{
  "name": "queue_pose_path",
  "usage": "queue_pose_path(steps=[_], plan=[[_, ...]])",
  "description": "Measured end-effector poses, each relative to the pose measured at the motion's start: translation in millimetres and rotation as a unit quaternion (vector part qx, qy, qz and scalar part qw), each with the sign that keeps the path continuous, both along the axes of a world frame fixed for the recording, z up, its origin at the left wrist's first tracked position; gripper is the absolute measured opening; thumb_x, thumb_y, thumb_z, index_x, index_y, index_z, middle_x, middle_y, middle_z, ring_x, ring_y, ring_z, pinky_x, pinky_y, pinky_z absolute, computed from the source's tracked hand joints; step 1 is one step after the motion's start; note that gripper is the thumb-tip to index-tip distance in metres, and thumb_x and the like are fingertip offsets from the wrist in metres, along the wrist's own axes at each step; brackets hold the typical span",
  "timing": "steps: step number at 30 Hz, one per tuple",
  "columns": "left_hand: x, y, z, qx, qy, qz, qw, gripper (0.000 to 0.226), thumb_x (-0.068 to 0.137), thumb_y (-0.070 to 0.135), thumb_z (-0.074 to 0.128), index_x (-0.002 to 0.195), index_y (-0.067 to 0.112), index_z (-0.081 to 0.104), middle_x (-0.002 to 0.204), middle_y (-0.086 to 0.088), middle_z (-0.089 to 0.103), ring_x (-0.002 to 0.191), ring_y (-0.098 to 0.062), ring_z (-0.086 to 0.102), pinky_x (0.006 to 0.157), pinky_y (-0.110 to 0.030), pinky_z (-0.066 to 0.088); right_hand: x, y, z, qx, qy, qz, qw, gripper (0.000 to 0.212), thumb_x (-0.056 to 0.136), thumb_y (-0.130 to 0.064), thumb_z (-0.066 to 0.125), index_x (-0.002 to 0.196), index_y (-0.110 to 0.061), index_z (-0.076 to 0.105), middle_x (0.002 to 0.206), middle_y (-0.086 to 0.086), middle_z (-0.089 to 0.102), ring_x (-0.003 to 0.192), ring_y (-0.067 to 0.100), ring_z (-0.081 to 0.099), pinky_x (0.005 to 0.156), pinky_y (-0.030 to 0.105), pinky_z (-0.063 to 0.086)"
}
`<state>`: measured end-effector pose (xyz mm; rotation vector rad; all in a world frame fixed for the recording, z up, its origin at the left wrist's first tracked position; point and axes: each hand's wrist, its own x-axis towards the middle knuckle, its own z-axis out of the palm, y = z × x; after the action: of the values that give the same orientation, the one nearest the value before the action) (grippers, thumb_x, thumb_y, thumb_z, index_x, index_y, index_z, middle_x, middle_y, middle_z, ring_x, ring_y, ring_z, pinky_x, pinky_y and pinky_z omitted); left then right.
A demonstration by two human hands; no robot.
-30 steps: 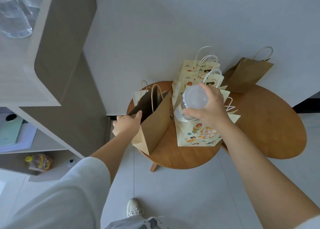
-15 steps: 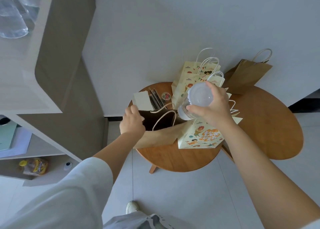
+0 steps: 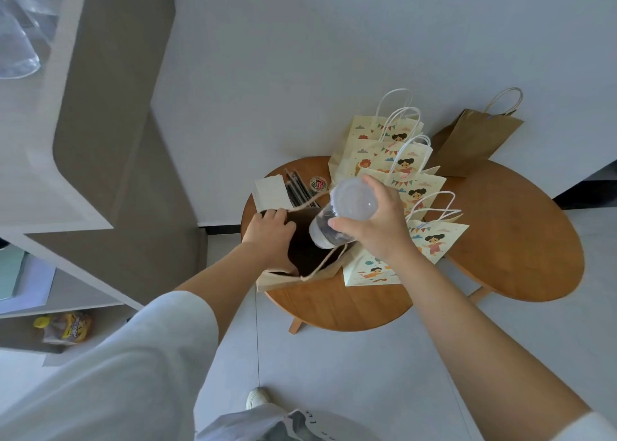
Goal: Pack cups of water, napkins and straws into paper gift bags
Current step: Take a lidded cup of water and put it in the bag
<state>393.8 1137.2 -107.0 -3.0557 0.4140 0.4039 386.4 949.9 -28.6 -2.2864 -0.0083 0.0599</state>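
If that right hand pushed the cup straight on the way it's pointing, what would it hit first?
Probably only the dark open mouth of the brown bag: the right hand tilts the cup bottom-first into it, while the left hand holds the rim. The near rope handle lies close; depth is unclear.

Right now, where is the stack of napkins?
In the head view, the napkins lie far left on the table, beside the black straws, behind the open brown bag.
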Motion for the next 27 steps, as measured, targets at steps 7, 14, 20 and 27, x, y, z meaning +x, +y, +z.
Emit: queue_pose_path(steps=[7, 14, 20, 27], plan=[[1, 2, -2, 0.034, 0.052, 0.012, 0.998, 0.12, 0.058, 0.078, 0.066, 0.15, 0.022, 0.014, 0.157, -0.007, 0.016, 0.145, -0.034, 0.006, 0.117, -0.056, 0.007, -2, 16, -10, -0.038, -0.013, 0.093, 0.995, 0.093, 0.065, -0.042, 0.081, 0.141, -0.032, 0.027, 0.132, -0.007, 0.029, 0.12, 0.012, 0.03, 0.092, 0.032, 0.04], [6, 23, 2, 0.069, 0.064, -0.002, 0.996, 0.126, 0.056, 0.085, 0.059, 0.15, 0.012, 0.017, 0.158, -0.013, 0.009, 0.146, -0.034, -0.001, 0.118, -0.053, 0.0, 13, 12, -44, -0.291, 0.019, 0.113, 0.95, 0.098, 0.066, -0.051, 0.076, 0.144, -0.029, 0.02, 0.14, 0.003, 0.028, 0.128, 0.024, 0.027, 0.096, 0.038, 0.038], [7, 12, 5, 0.057, 0.061, -0.025, 0.996, 0.125, 0.056, 0.085, 0.058, 0.15, 0.013, 0.017, 0.158, -0.012, 0.011, 0.146, -0.033, -0.001, 0.116, -0.058, 0.004, 21, 10, -47, -0.447, 0.003, 0.328, 0.832, 0.103, 0.068, -0.055, 0.072, 0.148, -0.027, 0.012, 0.14, 0.005, 0.03, 0.126, 0.025, 0.03, 0.102, 0.036, 0.032], [7, 5, 3, 0.078, 0.045, -0.055, 0.994, 0.122, 0.059, 0.086, 0.054, 0.149, 0.01, 0.021, 0.157, -0.013, 0.013, 0.145, -0.035, -0.001, 0.114, -0.058, 0.007, 36, 50, -80, -0.454, 0.115, 0.397, 0.79, 0.11, 0.068, -0.053, 0.074, 0.147, -0.012, 0.009, 0.137, 0.012, 0.032, 0.124, 0.031, 0.036, 0.097, 0.042, 0.043]])
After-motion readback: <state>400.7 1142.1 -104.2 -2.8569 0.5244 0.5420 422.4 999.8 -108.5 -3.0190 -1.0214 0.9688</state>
